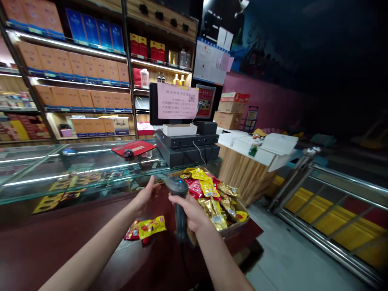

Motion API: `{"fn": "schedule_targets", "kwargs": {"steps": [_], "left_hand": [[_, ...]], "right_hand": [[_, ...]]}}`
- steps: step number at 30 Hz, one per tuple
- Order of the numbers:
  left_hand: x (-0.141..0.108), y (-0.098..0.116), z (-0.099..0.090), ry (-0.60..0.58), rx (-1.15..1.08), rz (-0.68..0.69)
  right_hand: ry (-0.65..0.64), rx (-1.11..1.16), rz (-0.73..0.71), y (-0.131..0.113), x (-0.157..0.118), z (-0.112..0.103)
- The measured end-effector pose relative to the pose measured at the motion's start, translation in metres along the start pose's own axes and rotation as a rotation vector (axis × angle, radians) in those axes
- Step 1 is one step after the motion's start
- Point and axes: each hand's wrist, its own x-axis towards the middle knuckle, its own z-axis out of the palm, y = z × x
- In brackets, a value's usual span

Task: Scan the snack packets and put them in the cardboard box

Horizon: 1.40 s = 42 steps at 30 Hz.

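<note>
My right hand (190,210) is wrapped round the handle of a dark barcode scanner (181,220), held upright over the dark red counter (91,226). To its left, my left hand (148,193) hovers above the counter with thumb raised and fingers apart, holding nothing visible. Below that hand lie a yellow snack packet (152,227) and a red packet (132,230), side by side and touching. Just right of the scanner, an open cardboard box (235,228) holds several red, yellow and gold packets, partly behind my right hand.
A glass display case (75,178) runs along the far side, with a red mat (135,148) and mouse (129,153) on top. A monitor (154,104) stands on a black cash drawer (188,155). Metal railing (342,210) is at right; shelves of boxes rise behind.
</note>
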Motion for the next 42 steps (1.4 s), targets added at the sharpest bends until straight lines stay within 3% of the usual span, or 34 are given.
{"fn": "schedule_targets", "kwargs": {"steps": [4, 8, 13, 16, 19, 23, 28, 32, 38, 40, 42], "left_hand": [[-0.030, -0.048, -0.033, 0.069, 0.070, 0.004], [-0.055, -0.070, -0.048, 0.091, 0.201, 0.025], [-0.071, -0.080, -0.047, 0.196, 0.483, 0.177], [-0.068, -0.094, -0.046, 0.272, 0.733, 0.329], [-0.063, -0.112, -0.047, 0.271, 0.979, 0.415], [-0.063, -0.124, -0.043, 0.242, 1.179, 0.443], [-0.061, -0.117, -0.032, 0.289, 1.315, 0.359], [-0.057, -0.105, -0.033, 0.302, 1.198, 0.337], [-0.049, -0.079, -0.056, 0.342, 0.704, 0.339], [-0.044, -0.071, -0.062, 0.283, 0.574, 0.288], [-0.040, -0.064, -0.065, 0.153, 0.461, 0.237]], "right_hand": [[0.008, -0.118, 0.041, 0.046, -0.009, 0.011], [0.037, -0.193, 0.028, 0.070, -0.013, 0.009], [0.093, -0.194, 0.071, 0.083, -0.019, 0.006], [0.094, -0.163, 0.076, 0.089, -0.022, 0.005], [0.115, -0.148, 0.069, 0.095, -0.021, 0.003], [0.152, -0.123, 0.095, 0.102, -0.015, -0.001], [0.181, -0.108, 0.098, 0.103, -0.010, 0.003], [0.145, -0.110, 0.043, 0.103, -0.010, 0.005], [0.101, -0.067, -0.004, 0.097, -0.005, 0.002], [0.062, -0.028, -0.030, 0.093, -0.001, 0.005], [0.006, 0.025, -0.059, 0.087, 0.004, 0.010]]}}
